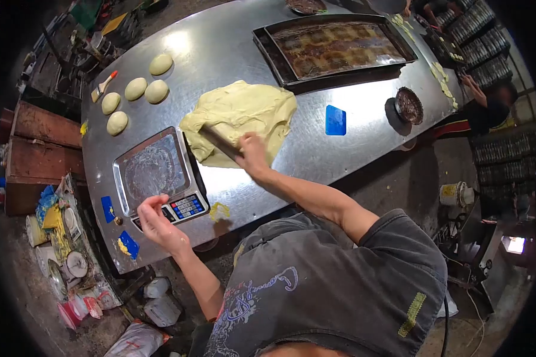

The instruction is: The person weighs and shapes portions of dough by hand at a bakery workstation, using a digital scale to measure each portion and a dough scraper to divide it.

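Observation:
A large slab of pale yellow dough (244, 113) lies on the steel table. My right hand (253, 153) is closed on a dough scraper (220, 141), whose long grey blade presses into the near left part of the slab. Over the front edge of a digital scale (187, 207) hovers my left hand (161, 227), fingers loosely bent and apart, with nothing visible in them. The scale's metal pan (152, 169) is smeared with a whitish film and carries no dough. Several round dough balls (136, 89) sit at the far left.
Dark baking trays (339, 47) stand at the back right. A blue plastic scraper (335, 120) and a round dark-filled pan (408, 106) lie to the right. A brush (103, 86) rests far left. Another person (488, 110) is at the right end, near dough strips (442, 80).

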A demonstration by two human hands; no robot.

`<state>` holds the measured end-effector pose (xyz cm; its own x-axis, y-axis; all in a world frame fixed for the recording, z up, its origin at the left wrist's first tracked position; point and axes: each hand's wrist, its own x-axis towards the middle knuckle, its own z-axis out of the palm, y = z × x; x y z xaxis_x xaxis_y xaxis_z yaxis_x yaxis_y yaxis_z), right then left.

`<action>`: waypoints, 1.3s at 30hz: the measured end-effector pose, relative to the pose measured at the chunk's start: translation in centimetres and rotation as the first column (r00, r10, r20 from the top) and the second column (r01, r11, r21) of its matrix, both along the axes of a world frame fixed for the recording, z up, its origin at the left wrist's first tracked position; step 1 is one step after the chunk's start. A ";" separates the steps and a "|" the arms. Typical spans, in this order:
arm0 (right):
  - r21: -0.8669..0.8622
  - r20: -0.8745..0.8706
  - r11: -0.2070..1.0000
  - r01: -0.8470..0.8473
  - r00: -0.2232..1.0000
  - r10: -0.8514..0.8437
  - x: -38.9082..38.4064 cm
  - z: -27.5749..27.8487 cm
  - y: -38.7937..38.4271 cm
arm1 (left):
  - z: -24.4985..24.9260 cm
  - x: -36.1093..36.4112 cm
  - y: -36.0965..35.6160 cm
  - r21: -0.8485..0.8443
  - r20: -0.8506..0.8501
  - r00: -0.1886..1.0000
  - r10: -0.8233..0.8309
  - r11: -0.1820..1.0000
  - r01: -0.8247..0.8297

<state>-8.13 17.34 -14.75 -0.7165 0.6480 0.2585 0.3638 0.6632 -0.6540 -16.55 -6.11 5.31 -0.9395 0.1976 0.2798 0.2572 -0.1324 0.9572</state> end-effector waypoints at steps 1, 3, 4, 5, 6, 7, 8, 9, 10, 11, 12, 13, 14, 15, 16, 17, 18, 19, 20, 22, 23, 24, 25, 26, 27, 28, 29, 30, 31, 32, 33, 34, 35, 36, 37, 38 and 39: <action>-0.100 -0.046 0.983 -0.153 0.988 0.149 0.1 0.0 -0.7 | 0.3 0.8 0.8 -0.020 -0.017 1.000 -0.024 1.000 0.023; -0.506 -0.157 0.820 -0.266 0.964 0.216 0.9 0.0 -0.6 | 0.5 2.1 2.2 -0.011 -0.028 0.999 -0.038 0.999 0.038; -0.638 -0.148 0.736 -0.227 0.974 0.171 1.1 0.6 0.0 | 0.5 2.5 2.8 -0.010 -0.022 0.999 -0.046 0.999 0.046; -0.815 -0.154 0.555 -0.169 0.985 0.075 1.4 1.9 1.6 | 0.4 3.0 3.3 -0.011 -0.013 0.999 -0.050 0.999 0.049; -0.938 -0.122 0.329 -0.109 0.992 -0.018 1.9 2.8 3.9 | 0.2 3.5 3.6 -0.012 0.001 0.999 -0.051 0.999 0.051; -0.951 -0.222 0.232 -0.205 0.974 -0.049 2.7 2.5 6.5 | -0.3 3.8 4.0 -0.053 -0.014 0.998 -0.056 0.997 0.055; -0.946 -0.309 0.131 -0.296 0.947 -0.092 3.9 2.1 8.8 | -1.0 4.1 4.9 -0.098 -0.017 0.999 -0.042 0.994 0.040; -0.891 -0.425 0.221 -0.397 0.900 -0.094 5.4 2.9 11.0 | -1.7 4.6 6.2 -0.086 0.032 0.999 -0.041 0.995 0.043; -0.815 -0.537 0.306 -0.492 0.840 -0.078 6.8 5.0 13.1 | -2.7 4.8 7.6 -0.170 0.027 0.998 -0.055 0.984 0.059; -0.824 -0.517 0.305 -0.477 0.854 -0.061 8.2 7.8 14.5 | -4.8 4.6 9.2 -0.155 0.083 0.990 -0.112 0.980 0.124; -0.833 -0.496 0.304 -0.462 0.867 -0.043 9.5 9.7 15.9 | -7.0 4.8 11.2 -0.184 0.164 0.975 -0.151 0.966 0.180; -0.843 -0.481 0.300 -0.447 0.875 -0.050 10.6 9.4 18.1 | -9.8 4.7 12.9 -0.183 0.151 0.954 -0.259 0.941 0.284; -0.852 -0.465 0.298 -0.431 0.884 -0.053 11.2 9.1 20.1 | -13.0 4.8 15.0 -0.311 0.163 0.952 -0.260 0.902 0.300; -0.883 -0.417 0.295 -0.365 0.899 -0.136 11.5 9.3 21.4 | -17.8 4.3 17.2 -0.549 -0.095 0.963 -0.251 0.820 0.160; -0.908 -0.369 0.293 -0.301 0.904 -0.216 11.6 9.7 22.5 | -19.5 5.1 19.0 -0.746 -0.038 0.970 -0.239 0.653 0.132; -0.916 -0.322 0.319 -0.242 0.918 -0.231 11.5 10.2 23.2 | -22.9 6.1 20.8 -0.838 0.026 0.969 -0.247 0.523 0.155; -0.923 -0.265 0.335 -0.187 0.943 -0.203 11.3 11.1 23.4 | -23.4 7.5 21.9 -0.901 -0.014 0.975 -0.220 0.425 0.083; -0.901 -0.191 0.411 -0.138 0.977 -0.092 11.0 11.4 23.9 | -23.5 9.1 22.9 -0.949 -0.054 0.978 -0.203 0.316 0.014; -0.867 -0.105 0.489 -0.095 0.994 0.009 10.6 11.6 24.2 | -24.1 10.0 23.6 -0.979 -0.090 0.976 -0.196 0.198 -0.050; -0.670 -0.073 0.707 -0.225 0.968 0.239 8.4 11.6 23.5 | -26.0 9.3 24.6 -0.967 -0.130 0.980 -0.151 0.240 -0.091; -0.648 -0.120 0.695 -0.312 0.943 0.311 7.1 11.6 22.4 | -25.9 9.3 24.5 -0.968 -0.145 0.978 -0.147 0.226 -0.110; -0.566 -0.155 0.722 -0.398 0.911 0.381 5.6 10.6 21.6 | -25.9 9.7 24.1 -0.970 -0.157 0.977 -0.145 0.210 -0.124; -0.414 -0.067 0.795 -0.442 0.886 0.458 3.8 9.0 20.9 | -24.7 9.8 23.8 -0.952 -0.212 0.968 -0.133 0.252 -0.174; -0.245 0.028 0.836 -0.491 0.858 0.512 2.2 7.6 20.2 | -24.4 10.1 23.6 -0.947 -0.224 0.967 -0.122 0.263 -0.186; -0.196 0.131 0.806 -0.559 0.799 0.586 0.8 7.5 18.9 | -24.2 10.4 23.3 -0.940 -0.238 0.964 -0.115 0.275 -0.200; -0.153 0.236 0.766 -0.624 0.730 0.642 -0.7 7.5 17.6 | -24.0 10.7 23.1 -0.933 -0.254 0.961 -0.111 0.288 -0.214; -0.037 0.263 0.695 -0.718 0.664 0.700 -2.1 6.4 16.5 | -23.8 10.9 23.0 -0.929 -0.266 0.959 -0.102 0.292 -0.226; 0.004 0.360 0.636 -0.772 0.594 0.719 -2.9 5.3 15.6 | -23.9 11.1 22.9 -0.930 -0.254 0.963 -0.094 0.298 -0.216; 0.007 0.376 0.541 -0.841 0.503 0.778 -3.8 4.4 14.8 | -24.0 11.3 22.8 -0.931 -0.238 0.967 -0.085 0.303 -0.203; 0.006 0.396 0.436 -0.900 0.403 0.825 -4.5 3.5 14.2 | -24.3 11.6 22.7 -0.932 -0.219 0.973 -0.073 0.309 -0.187; 0.020 0.473 0.403 -0.915 0.364 0.802 -5.0 2.5 13.6 | -24.5 11.8 22.7 -0.959 -0.165 0.983 -0.081 0.246 -0.141; 0.001 0.488 0.395 -0.919 0.345 0.802 -5.5 2.0 13.4 | -24.5 11.9 22.7 -0.953 -0.176 0.981 -0.076 0.263 -0.151; -0.023 0.502 0.385 -0.922 0.323 0.802 -5.9 1.8 13.2 | -24.6 12.1 22.5 -0.948 -0.182 0.981 -0.069 0.278 -0.157; -0.054 0.518 0.373 -0.926 0.294 0.803 -6.0 1.5 12.9 | -24.7 12.4 22.4 -0.943 -0.182 0.981 -0.060 0.292 -0.157; -0.070 0.527 0.375 -0.924 0.285 0.801 -5.8 1.7 12.3 | -24.2 12.6 22.3 -0.951 -0.179 0.982 -0.061 0.265 -0.157; -0.073 0.565 0.374 -0.925 0.271 0.779 -5.7 1.8 11.6 | -23.9 13.0 22.3 -0.952 -0.164 0.985 -0.049 0.269 -0.145; -0.072 0.601 0.374 -0.925 0.259 0.756 -5.7 2.0 11.0 | -23.6 13.4 22.3 -0.952 -0.151 0.988 -0.039 0.274 -0.135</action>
